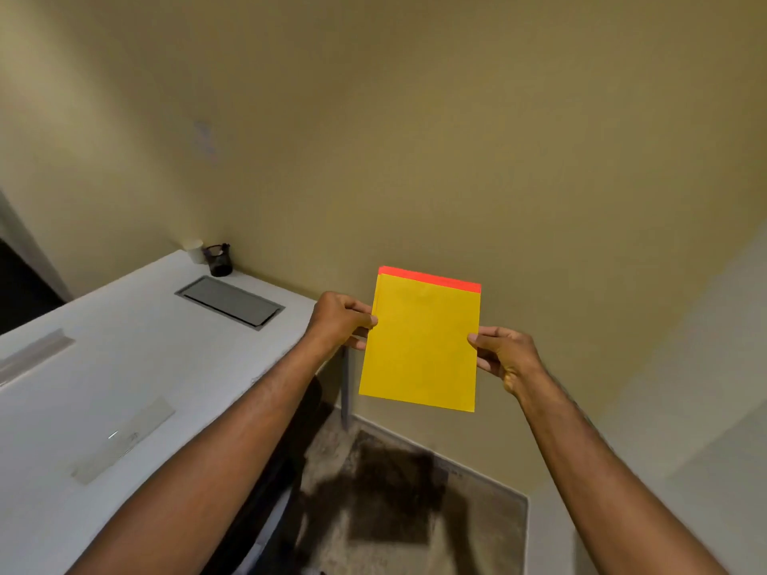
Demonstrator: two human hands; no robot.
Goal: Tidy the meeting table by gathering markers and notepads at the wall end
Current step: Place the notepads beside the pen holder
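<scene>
A yellow notepad (419, 346) with an orange-red strip along its top edge is held up in the air, off the right side of the white meeting table (103, 367), in front of the beige wall. My left hand (338, 319) pinches its left edge. My right hand (504, 359) pinches its right edge. The pad faces me, slightly tilted, above the floor beside the table's corner. No markers show.
At the table's wall end stand a small white cup (195, 251) and a dark holder (219, 259). A recessed grey cable hatch (230, 301) sits in the tabletop, with flat grey strips (124, 439) nearer me. A black chair back (290, 450) is below my left arm.
</scene>
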